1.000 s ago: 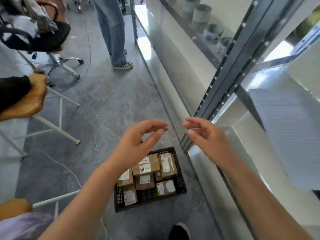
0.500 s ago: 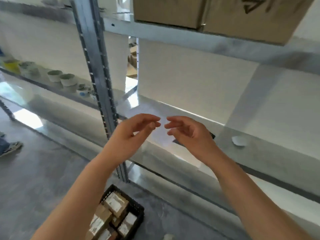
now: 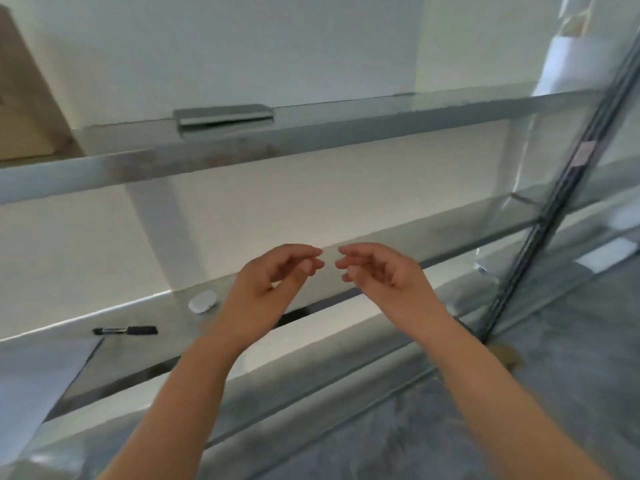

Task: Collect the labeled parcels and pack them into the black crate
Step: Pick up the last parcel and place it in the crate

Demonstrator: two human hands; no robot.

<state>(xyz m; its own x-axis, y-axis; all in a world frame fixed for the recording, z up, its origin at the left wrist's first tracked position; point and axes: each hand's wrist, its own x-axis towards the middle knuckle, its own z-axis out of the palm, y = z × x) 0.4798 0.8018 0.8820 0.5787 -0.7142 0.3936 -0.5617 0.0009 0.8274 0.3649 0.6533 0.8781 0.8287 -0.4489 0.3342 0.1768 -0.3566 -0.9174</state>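
Observation:
My left hand [image 3: 270, 289] and my right hand [image 3: 384, 275] hang side by side in front of a metal shelf rack, fingertips almost touching, fingers loosely curled and apart. Neither hand holds anything. The black crate and the labeled parcels are out of view. A brown cardboard box [image 3: 24, 98] stands at the far left of the upper shelf [image 3: 311, 140], partly cut off by the frame edge.
On the lower shelf [image 3: 138, 355] lie a black marker [image 3: 124, 330] and a small white round object [image 3: 202, 301]. A flat grey metal piece [image 3: 223, 116] rests on the upper shelf. A steel upright [image 3: 554, 209] runs at the right, with grey floor [image 3: 519, 393] below.
The view has swung up and to the right from the floor and crate to the shelves. The crate has left the view. Both hands stayed empty and close together.

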